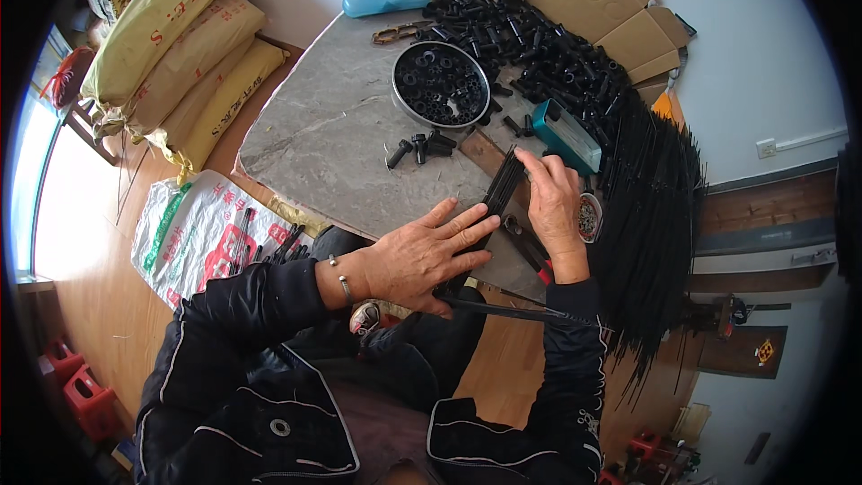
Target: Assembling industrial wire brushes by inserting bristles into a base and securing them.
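A bundle of thin black rods (pixel 499 190) lies slanted under both my hands at the near edge of the grey tabletop (pixel 332 139). My left hand (pixel 422 256) lies flat over its lower end, fingers stretched out and open, pressing rather than gripping. My right hand (pixel 552 202) rests on the upper part of the bundle, fingers curled down onto the rods; whether they close around any I cannot tell. A few loose rods (pixel 512 310) stick out toward my right sleeve just below my left palm.

Just right of my right hand sits a small round tin (pixel 589 217), and beyond it a great heap of long black rods (pixel 651 207) hangs over the edge of the tabletop. Just past my right fingertips lies a teal box-shaped tool (pixel 566 135). Farther ahead of my left fingers are a few short black tubes (pixel 417 148), then a round metal tray (pixel 400 99) filled with small black rings, and a pile of black tubes (pixel 530 40) behind it. Well off to my left, stuffed yellow sacks (pixel 171 45) lean against the wall.
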Motion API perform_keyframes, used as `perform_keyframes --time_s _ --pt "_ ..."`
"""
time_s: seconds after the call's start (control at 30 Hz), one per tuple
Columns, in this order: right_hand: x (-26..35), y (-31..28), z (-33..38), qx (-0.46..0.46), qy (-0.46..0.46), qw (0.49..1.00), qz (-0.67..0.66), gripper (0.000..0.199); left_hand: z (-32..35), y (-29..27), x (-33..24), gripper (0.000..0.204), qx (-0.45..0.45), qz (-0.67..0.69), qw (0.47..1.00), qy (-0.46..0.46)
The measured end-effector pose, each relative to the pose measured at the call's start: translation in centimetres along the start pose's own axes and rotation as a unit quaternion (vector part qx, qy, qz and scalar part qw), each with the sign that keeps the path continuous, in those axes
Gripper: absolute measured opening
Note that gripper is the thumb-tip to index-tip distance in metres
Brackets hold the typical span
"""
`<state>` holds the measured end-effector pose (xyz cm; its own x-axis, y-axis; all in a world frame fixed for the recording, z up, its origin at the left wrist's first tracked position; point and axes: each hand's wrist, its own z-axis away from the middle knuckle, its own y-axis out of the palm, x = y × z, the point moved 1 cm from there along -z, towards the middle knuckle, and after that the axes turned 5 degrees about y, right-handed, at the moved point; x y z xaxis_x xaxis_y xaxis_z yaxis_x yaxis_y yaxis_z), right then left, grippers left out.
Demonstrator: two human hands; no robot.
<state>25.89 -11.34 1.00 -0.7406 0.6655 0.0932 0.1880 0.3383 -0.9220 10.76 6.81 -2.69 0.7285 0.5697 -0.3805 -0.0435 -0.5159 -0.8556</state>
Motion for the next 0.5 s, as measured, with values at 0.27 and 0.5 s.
perform_keyframes --time_s 0.27,0.5 --pt "-0.41 0.65 0.18 -0.030 0.014 0.998 -0.048 0.037 0.00 -0.12 0.00 0.089 -0.007 0.007 1.000 -0.010" --pt "-1.04 0.97 -0.18 -0.027 0.044 0.994 -0.101 0.037 0.01 0.00 0.06 0.090 -0.005 0.001 1.000 -0.007"
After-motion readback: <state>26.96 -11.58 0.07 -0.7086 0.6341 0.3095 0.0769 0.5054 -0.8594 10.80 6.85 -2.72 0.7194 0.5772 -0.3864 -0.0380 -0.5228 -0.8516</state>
